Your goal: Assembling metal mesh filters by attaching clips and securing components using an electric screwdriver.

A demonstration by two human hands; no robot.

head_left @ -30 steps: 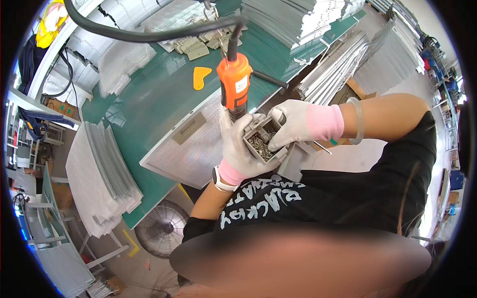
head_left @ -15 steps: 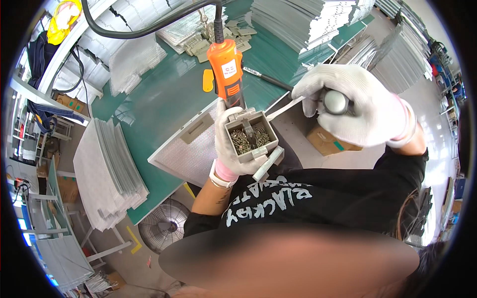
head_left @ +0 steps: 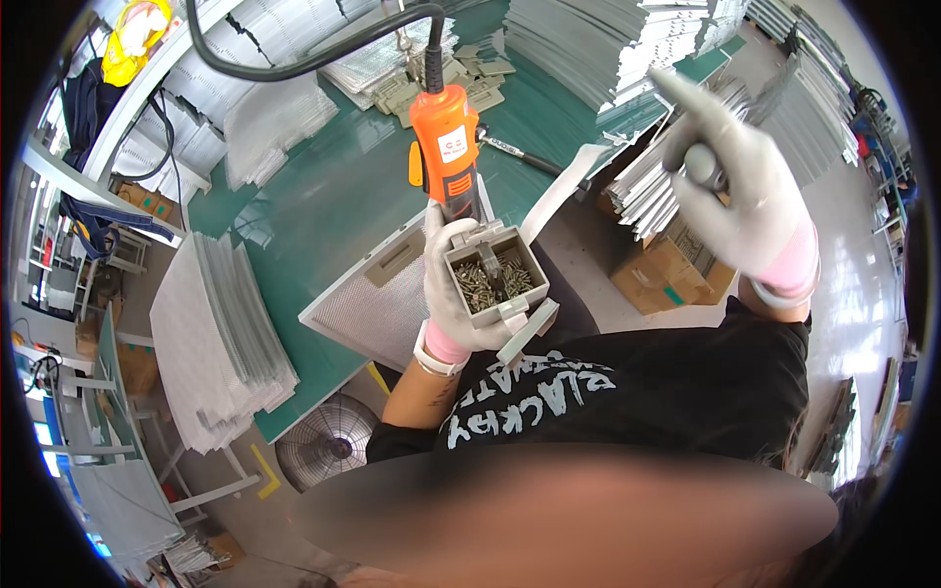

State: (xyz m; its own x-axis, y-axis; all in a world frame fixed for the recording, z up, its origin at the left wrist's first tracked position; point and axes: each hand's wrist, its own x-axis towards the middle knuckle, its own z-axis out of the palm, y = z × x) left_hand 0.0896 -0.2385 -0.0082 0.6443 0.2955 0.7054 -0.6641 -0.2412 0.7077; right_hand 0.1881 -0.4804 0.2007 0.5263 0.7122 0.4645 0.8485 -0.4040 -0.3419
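My gloved left hand is closed round a small grey box of small screws. The box is uncovered, and a grey flap hangs at its near right corner. Behind it, an orange electric screwdriver points down on a black cable; whether it touches the box I cannot tell. Off to the right, my gloved right hand is raised with the index finger stretched out. Its other fingers curl round a grey round-ended object, mostly hidden. A white strip rises from beside the box.
A perforated metal panel lies at the green table's near edge. Stacked panels stand on the left, with taller stacks at the back. A hammer-like tool lies behind. Below are a fan and a cardboard box.
My right hand has moved up and right, away from the grey box, and its index finger has straightened. More of the white strip shows. My left hand keeps hold of the box.
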